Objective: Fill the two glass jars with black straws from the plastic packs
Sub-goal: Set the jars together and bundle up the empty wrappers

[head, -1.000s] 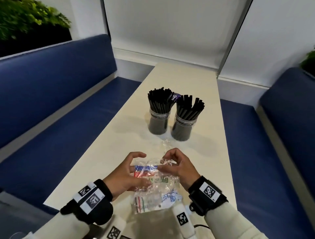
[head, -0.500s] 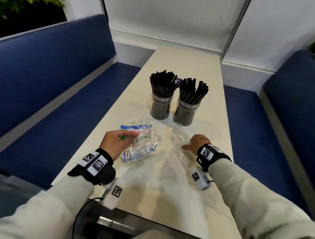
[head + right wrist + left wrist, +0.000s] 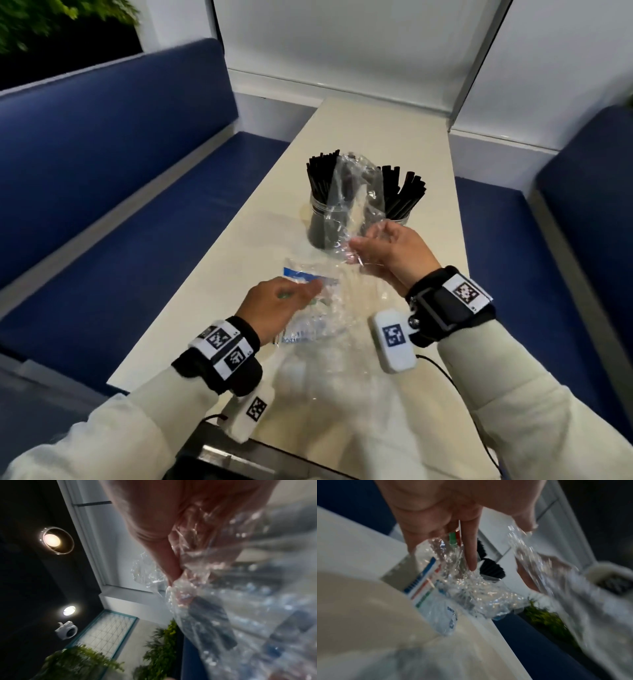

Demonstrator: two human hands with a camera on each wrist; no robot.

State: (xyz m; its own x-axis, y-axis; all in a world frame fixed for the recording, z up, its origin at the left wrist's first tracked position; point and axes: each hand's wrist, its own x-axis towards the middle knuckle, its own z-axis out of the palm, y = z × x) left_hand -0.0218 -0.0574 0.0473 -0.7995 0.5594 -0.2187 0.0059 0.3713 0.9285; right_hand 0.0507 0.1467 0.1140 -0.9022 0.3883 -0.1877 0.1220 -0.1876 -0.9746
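Observation:
Two glass jars (image 3: 317, 228) (image 3: 400, 219) stand side by side mid-table, both packed with black straws (image 3: 322, 168). My right hand (image 3: 359, 251) pinches a clear, empty-looking plastic pack (image 3: 349, 202) and holds it up in front of the jars. In the right wrist view the thumb and fingers (image 3: 171, 574) are bunched on that crinkled film (image 3: 205, 601). My left hand (image 3: 294, 294) lies with straight fingers on a crumpled printed pack (image 3: 308, 325) on the table. The left wrist view shows the fingers (image 3: 471, 555) reaching down onto this pack (image 3: 436, 588).
The narrow cream table (image 3: 376, 137) runs away from me to a white wall. Blue padded benches (image 3: 102, 171) (image 3: 507, 240) flank it on both sides. A green plant (image 3: 51, 24) sits at the far left. A dark metal edge (image 3: 222, 455) borders the near end.
My right hand has picked the clear pack up off the table and raised it in front of the jars. My left hand stays on the printed pack, its fingers now straighter.

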